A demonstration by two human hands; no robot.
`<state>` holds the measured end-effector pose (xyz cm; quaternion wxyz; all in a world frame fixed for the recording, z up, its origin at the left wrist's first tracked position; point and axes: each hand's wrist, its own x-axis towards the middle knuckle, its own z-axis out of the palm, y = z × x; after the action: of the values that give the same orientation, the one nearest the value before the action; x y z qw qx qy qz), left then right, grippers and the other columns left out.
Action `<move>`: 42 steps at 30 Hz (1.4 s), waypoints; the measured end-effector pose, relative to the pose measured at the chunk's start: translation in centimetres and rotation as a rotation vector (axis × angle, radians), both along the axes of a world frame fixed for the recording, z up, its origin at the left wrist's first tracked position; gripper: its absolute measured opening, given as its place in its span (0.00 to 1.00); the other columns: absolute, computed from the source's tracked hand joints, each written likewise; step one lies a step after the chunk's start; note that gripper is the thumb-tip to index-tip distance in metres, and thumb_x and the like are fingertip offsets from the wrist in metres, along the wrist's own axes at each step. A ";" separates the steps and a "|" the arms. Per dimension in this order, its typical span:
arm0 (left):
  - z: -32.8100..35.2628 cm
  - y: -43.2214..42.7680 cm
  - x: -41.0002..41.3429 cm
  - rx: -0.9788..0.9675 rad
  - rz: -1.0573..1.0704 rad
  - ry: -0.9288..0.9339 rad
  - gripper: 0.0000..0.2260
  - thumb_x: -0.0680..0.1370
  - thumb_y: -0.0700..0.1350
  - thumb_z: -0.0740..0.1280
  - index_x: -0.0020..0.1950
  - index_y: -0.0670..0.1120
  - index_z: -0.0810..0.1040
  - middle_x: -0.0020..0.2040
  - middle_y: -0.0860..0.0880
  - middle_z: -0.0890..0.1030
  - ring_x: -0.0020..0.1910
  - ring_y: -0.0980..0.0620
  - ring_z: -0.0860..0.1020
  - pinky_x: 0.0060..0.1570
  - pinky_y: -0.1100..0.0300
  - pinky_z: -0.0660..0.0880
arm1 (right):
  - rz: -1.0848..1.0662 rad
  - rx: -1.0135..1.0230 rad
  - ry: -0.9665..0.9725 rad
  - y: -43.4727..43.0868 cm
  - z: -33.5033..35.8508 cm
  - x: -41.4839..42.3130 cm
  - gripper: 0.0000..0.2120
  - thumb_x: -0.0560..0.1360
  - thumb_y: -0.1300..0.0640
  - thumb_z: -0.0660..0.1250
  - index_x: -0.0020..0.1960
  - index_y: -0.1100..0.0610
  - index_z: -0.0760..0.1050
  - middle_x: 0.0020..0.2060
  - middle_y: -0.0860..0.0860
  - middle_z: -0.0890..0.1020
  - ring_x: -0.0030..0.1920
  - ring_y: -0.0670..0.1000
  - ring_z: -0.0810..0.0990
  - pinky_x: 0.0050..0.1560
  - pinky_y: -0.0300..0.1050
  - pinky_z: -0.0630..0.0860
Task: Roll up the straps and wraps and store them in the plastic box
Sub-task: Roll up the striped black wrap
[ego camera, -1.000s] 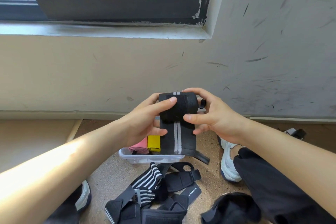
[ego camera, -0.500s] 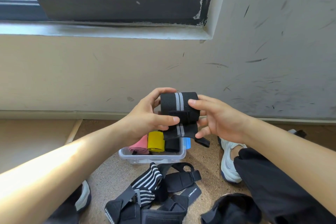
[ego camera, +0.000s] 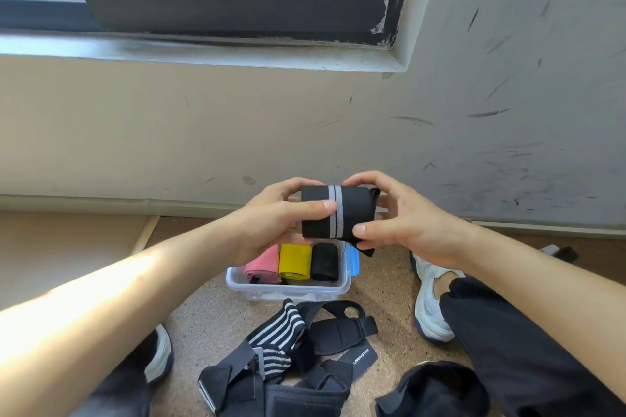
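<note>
One legible marking: white lettering, apparently "LARAHSTAR", on the flat black fabric strap tab [ego camera: 364, 356] lying on the floor.

A black stretchy wrap with two grey stripes [ego camera: 335, 213] is rolled up into a fat roll. It is up in the air, lying sideways, right above a small clear plastic box [ego camera: 288, 291] on the floor. A little black end hangs out at its right side. Inside the box, three rolls sit side by side: a pink roll [ego camera: 262, 266], a yellow roll [ego camera: 294, 261] and a black roll [ego camera: 324, 261]. In front of the box lies a messy pile of black and striped straps [ego camera: 291, 359], not rolled.
</note>
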<state>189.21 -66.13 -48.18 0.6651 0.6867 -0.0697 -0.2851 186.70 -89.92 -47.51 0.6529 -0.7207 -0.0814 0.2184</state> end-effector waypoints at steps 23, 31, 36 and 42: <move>-15.4 10.2 3.9 0.556 0.220 -0.279 0.32 0.70 0.53 0.81 0.71 0.55 0.73 0.65 0.54 0.78 0.61 0.53 0.80 0.59 0.54 0.79 | 0.301 -0.400 0.021 10.2 -14.3 11.4 0.27 0.72 0.62 0.78 0.67 0.53 0.72 0.60 0.52 0.80 0.49 0.39 0.78 0.41 0.25 0.74; -25.8 10.9 0.1 0.790 0.393 -0.281 0.39 0.75 0.58 0.75 0.81 0.48 0.63 0.77 0.50 0.67 0.75 0.49 0.67 0.73 0.47 0.68 | 0.459 -0.483 0.004 11.4 -23.2 14.0 0.27 0.72 0.58 0.79 0.67 0.48 0.73 0.65 0.45 0.76 0.66 0.44 0.73 0.65 0.38 0.70; -28.2 10.8 -1.2 0.704 0.423 -0.306 0.39 0.76 0.55 0.75 0.83 0.53 0.60 0.77 0.54 0.67 0.71 0.52 0.72 0.67 0.48 0.74 | 0.506 -0.532 -0.065 12.9 -27.0 13.8 0.29 0.70 0.56 0.81 0.67 0.47 0.74 0.63 0.47 0.79 0.64 0.44 0.76 0.62 0.35 0.71; -29.1 11.0 -1.3 0.666 0.459 -0.350 0.39 0.74 0.59 0.74 0.81 0.53 0.63 0.76 0.55 0.69 0.71 0.53 0.72 0.64 0.45 0.77 | 0.516 -0.627 -0.259 14.0 -28.7 13.3 0.28 0.70 0.52 0.81 0.67 0.54 0.77 0.60 0.45 0.78 0.61 0.44 0.76 0.61 0.30 0.71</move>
<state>187.90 -55.12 -77.23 0.4319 0.8992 0.0686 -0.0162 199.97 -75.93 -76.18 0.3105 -0.8619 -0.2701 0.2962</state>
